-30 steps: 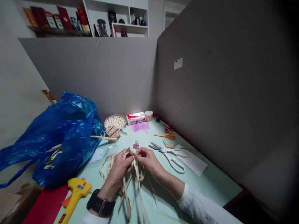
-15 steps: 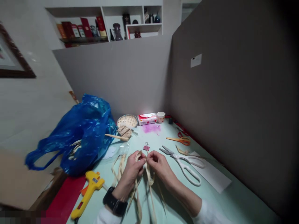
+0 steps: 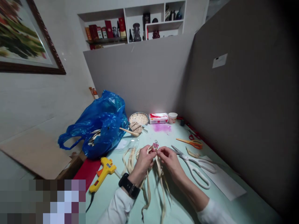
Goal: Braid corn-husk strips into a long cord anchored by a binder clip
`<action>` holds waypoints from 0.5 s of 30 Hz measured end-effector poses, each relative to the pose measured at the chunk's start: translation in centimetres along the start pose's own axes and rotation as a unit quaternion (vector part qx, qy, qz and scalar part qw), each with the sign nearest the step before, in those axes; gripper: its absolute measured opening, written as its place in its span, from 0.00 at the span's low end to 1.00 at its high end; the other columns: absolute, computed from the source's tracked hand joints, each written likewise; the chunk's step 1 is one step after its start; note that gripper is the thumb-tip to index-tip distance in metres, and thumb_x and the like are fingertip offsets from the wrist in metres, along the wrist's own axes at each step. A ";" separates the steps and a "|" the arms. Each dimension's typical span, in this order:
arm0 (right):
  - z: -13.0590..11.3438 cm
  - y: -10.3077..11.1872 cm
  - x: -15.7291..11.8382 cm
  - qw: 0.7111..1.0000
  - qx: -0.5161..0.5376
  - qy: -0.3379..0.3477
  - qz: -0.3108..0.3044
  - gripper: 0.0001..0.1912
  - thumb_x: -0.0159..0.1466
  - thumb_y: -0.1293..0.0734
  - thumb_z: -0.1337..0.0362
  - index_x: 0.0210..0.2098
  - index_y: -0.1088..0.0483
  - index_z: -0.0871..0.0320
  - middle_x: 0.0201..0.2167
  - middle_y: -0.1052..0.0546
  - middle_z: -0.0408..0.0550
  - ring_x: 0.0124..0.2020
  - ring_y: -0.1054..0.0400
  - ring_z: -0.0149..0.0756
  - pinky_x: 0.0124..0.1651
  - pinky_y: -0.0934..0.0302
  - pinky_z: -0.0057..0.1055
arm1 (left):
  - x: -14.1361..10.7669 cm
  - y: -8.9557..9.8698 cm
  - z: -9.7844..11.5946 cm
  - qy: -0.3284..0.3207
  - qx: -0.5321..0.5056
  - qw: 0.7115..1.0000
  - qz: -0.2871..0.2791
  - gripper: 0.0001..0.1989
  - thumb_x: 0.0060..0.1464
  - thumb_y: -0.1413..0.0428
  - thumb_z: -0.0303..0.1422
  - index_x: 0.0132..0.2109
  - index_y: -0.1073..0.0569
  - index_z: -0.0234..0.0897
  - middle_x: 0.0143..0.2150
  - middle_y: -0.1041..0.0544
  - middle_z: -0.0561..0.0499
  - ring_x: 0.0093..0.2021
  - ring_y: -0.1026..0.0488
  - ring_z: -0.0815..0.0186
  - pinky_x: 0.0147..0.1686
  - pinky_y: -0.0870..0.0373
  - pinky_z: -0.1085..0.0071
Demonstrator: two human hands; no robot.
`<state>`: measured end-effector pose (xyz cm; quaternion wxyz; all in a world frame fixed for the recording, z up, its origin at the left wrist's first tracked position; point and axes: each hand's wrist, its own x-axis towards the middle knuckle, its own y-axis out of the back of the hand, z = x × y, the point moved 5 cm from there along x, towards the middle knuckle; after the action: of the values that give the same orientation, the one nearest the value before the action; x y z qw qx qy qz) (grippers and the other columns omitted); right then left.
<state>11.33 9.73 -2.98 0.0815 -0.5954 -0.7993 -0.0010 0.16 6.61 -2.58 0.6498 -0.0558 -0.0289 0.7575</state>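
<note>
Left hand (image 3: 144, 159) and right hand (image 3: 170, 159) still pinch pale strips (image 3: 160, 169) just nearside of clip (image 3: 155, 145); only view shifts, so strip work stays there

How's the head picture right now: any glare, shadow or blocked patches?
Head view: glare streaks the blue bag; soft shadow darkens the table between the pale strips and the right forearm; pixelation hides the lower-left corner; the far right edge fades to black; detail at the fingertips is too small to read.
</note>
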 end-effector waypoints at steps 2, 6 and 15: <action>-0.1 -0.1 0.0 1.000 0.002 -0.001 -0.004 0.13 0.51 0.31 0.54 0.26 0.33 0.58 0.22 0.33 0.41 0.24 0.43 0.32 0.27 0.48 0.28 | 0.1 0.2 -0.1 -0.001 0.002 1.000 0.001 0.08 0.61 0.46 0.34 0.39 0.29 0.32 0.26 0.32 0.58 0.18 0.39 0.78 0.15 0.41 0.80; -0.2 -0.3 0.0 1.000 0.008 -0.005 -0.012 0.12 0.51 0.31 0.56 0.25 0.34 0.58 0.21 0.34 0.40 0.23 0.44 0.30 0.26 0.49 0.27 | 0.0 0.2 0.0 0.002 -0.013 1.000 -0.017 0.08 0.60 0.45 0.34 0.35 0.31 0.33 0.22 0.37 0.62 0.15 0.47 0.79 0.12 0.48 0.81; -0.6 -0.3 -0.7 0.999 0.021 -0.030 -0.025 0.09 0.53 0.33 0.59 0.27 0.34 0.59 0.20 0.36 0.38 0.21 0.46 0.28 0.26 0.51 0.26 | -0.5 -0.3 0.4 -0.001 -0.046 0.998 -0.036 0.09 0.48 0.41 0.32 0.30 0.36 0.37 0.17 0.45 0.65 0.14 0.53 0.80 0.13 0.59 0.80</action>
<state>11.27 8.95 -2.45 0.0702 -0.5734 -0.8156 0.0319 0.44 6.16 -2.09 0.6735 -0.0841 -0.0664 0.7314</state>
